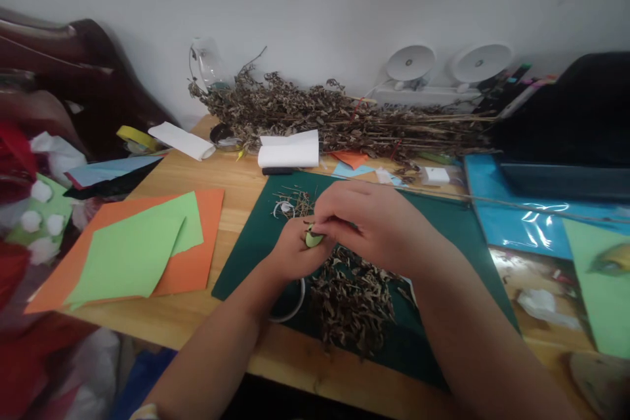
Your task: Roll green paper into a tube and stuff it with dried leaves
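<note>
My left hand (298,252) is closed around a small light-green piece (313,238), perhaps rolled or folded paper; the fingers hide most of it. Fingertips of my right hand (371,220) are pinched together at the top of this green piece. Dark bits show at its opening, but what the right fingers hold is hidden. Below both hands, a heap of dried brown leaves (352,302) lies on a dark green cutting mat (241,262). Thin stems (300,198) and a white ring (284,209) lie beyond my left hand. A white-rimmed round thing (295,308) is partly behind my left forearm.
Bundled dried plants (305,108) line the wall. A white paper roll (289,149) lies before them. Orange paper (211,230) and green paper (132,249) are at left. A blue sheet (516,216) and a thin stick (531,210) are at right, near a black device (581,118).
</note>
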`<action>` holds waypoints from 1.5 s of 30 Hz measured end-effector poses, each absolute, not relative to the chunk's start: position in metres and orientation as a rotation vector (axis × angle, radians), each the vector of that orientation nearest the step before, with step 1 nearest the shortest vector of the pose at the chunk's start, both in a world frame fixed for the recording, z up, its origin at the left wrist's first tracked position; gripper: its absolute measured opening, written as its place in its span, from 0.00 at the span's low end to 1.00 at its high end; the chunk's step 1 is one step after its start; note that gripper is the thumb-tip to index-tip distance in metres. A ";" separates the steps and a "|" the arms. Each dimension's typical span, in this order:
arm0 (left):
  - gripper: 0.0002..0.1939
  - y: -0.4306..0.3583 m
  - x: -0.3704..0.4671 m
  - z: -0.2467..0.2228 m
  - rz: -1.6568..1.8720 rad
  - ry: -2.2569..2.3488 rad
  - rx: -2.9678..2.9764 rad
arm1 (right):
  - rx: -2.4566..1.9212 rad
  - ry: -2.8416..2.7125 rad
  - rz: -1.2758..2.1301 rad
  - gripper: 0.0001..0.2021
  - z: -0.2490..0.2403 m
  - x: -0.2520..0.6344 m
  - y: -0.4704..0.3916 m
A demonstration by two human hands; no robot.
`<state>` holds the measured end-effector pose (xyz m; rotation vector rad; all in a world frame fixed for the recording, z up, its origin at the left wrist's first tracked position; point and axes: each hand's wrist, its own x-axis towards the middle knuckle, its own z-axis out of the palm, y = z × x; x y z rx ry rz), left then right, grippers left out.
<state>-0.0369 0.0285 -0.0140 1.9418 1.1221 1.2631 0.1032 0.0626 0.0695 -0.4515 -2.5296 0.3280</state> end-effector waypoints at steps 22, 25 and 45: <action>0.12 0.029 -0.034 -0.026 1.260 1.071 1.833 | -0.406 -2.682 0.559 0.08 0.066 0.106 0.068; 0.11 0.029 -0.034 -0.025 1.262 1.080 1.846 | -0.405 -2.674 0.589 0.08 0.066 0.109 0.068; 0.11 0.029 -0.034 -0.024 1.288 1.070 1.938 | -0.501 -2.604 0.236 0.09 0.068 0.110 0.060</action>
